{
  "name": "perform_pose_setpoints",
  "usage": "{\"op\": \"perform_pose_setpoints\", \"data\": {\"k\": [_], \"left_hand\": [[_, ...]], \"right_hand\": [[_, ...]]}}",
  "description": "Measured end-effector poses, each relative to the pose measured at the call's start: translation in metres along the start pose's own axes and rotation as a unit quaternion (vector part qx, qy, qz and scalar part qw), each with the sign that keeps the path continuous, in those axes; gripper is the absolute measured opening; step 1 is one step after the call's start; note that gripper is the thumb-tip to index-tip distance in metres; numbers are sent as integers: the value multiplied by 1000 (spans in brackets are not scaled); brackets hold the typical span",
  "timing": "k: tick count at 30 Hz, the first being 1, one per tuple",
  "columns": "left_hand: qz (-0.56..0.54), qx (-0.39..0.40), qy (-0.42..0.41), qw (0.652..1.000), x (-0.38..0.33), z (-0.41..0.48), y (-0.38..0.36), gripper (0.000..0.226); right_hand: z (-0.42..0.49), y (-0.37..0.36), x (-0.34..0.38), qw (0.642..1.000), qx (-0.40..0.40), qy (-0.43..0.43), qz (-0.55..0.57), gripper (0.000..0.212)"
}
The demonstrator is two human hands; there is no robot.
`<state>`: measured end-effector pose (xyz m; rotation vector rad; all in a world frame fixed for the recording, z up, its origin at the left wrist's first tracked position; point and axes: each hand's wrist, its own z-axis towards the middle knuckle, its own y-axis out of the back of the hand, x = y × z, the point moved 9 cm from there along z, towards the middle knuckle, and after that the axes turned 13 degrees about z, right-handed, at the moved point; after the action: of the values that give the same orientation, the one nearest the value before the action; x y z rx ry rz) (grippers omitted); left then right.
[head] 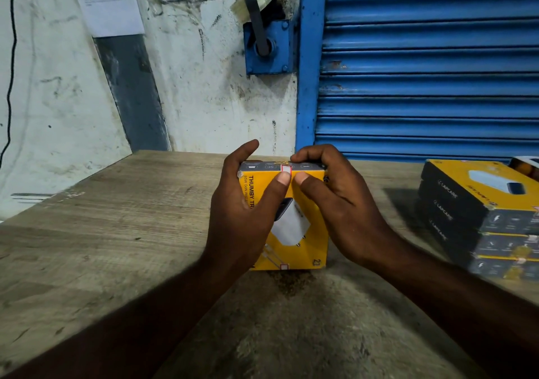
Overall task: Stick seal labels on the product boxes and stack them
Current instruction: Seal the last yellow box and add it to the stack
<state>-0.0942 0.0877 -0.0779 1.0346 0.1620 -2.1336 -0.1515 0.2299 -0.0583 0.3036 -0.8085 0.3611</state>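
Observation:
A yellow and black product box (303, 233) with a white charger pictured on it lies on the wooden table, in the middle of the view. My left hand (242, 212) grips its left side, thumb pressing near the top edge. My right hand (335, 201) grips the right side, fingers curled over the far edge. Between the two thumbs a small red-and-white seal label (286, 168) sits folded over the top edge. Another seal label (283, 267) shows at the box's near edge.
A stack of three matching boxes (478, 209) stands at the right edge of the table (102, 233). Behind are a scuffed white wall and a blue roller shutter (423, 66). Another box peeks in at the far right.

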Motion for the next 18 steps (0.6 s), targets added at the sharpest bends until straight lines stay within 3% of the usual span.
{"op": "perform_pose_setpoints", "data": {"k": [8,18], "left_hand": [[-9,20,9,1000,6,1,-1,49],[12,7,-1,1000,2,1,0,46]], "right_hand": [[2,0,-3,999,-22,1,-27,25],[2,-1,-1,999,-11,16,-41,27]]}}
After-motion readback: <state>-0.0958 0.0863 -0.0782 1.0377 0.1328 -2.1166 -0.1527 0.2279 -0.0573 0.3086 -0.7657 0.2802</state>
